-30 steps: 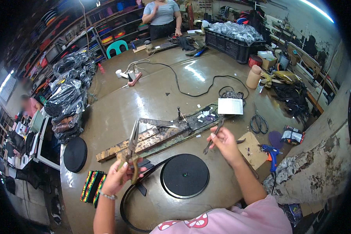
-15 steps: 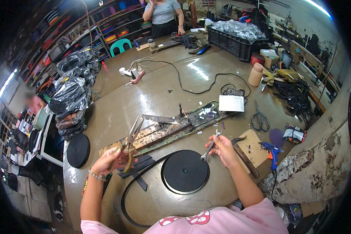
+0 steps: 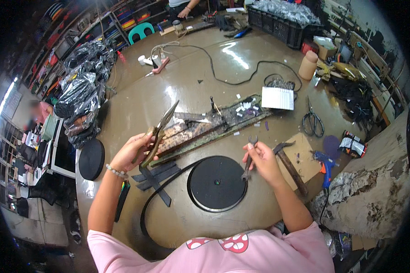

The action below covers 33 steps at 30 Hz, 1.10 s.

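Observation:
My left hand [image 3: 131, 154] is closed round the worn brass-coloured handles of a pair of scissors [image 3: 168, 114], whose long blades point up and away to the right. In my right hand [image 3: 265, 164] a metal open-ended wrench [image 3: 248, 159] stands nearly upright, gripped between thumb and fingers. Its lower end is over the right rim of a coiled roll of black strap [image 3: 217, 184] lying flat on the table. The roll's loose end curves left and toward me. Dark cut strips [image 3: 157, 178] lie below the scissors. Beyond both hands is a long, stained metal bar [image 3: 187, 139].
A hammer [image 3: 290, 170] rests on cardboard right of my right hand, near a blue glue gun [image 3: 325, 167] and black-handled scissors [image 3: 312, 123]. Another black roll [image 3: 91, 159] is at the left edge. A power strip [image 3: 160, 65] and its cable cross the far table.
The view has shifted, so the table things sit higher or farther right in it. The scissors have swung to point more to the right, their blades closer together. Both hands keep their tools.

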{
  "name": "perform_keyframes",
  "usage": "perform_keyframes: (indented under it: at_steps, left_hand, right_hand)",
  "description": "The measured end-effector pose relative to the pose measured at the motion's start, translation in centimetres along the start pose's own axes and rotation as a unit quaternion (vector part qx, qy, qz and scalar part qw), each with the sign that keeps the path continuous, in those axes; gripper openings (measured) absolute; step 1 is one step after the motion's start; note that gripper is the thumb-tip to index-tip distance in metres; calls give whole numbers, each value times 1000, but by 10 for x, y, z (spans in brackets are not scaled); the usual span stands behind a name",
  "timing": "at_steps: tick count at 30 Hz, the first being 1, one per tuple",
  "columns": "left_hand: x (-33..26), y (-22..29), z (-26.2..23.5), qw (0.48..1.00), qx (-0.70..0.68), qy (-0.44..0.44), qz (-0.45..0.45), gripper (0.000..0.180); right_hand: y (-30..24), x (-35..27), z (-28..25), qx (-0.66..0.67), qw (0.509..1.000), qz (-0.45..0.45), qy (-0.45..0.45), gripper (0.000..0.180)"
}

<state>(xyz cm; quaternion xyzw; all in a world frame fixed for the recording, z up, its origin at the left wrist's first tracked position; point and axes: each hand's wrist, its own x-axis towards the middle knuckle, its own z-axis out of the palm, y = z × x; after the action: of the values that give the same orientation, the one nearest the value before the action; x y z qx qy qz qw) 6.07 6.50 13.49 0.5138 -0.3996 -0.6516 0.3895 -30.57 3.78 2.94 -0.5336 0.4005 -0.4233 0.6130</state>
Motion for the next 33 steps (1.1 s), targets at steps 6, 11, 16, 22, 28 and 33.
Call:
perform_keyframes:
  at_steps: [6,11,16,22,28,33]
  left_hand:
    - [-8,-43,69,997,-48,6,54,35]
    - [-10,-81,143,994,-64,14,83,40]
    - [-8,-105,187,973,-29,127,189,34]
    - [-16,-99,174,924,6,232,304,37]
    - [-20,-103,177,855,345,185,341,38]
    - [-20,-113,196,742,576,161,303,42]
  right_hand:
    - [-7,-2,5,27,999,-11,23,28]
    - [-19,-16,10,117,990,71,-39,23]
    - [-6,-26,36,-7,995,78,-61,27]
    - [-8,-18,68,-300,941,-156,-14,36]
    - [-30,-30,86,-97,986,-111,-77,36]
    - [-20,-51,99,295,953,57,43,27]
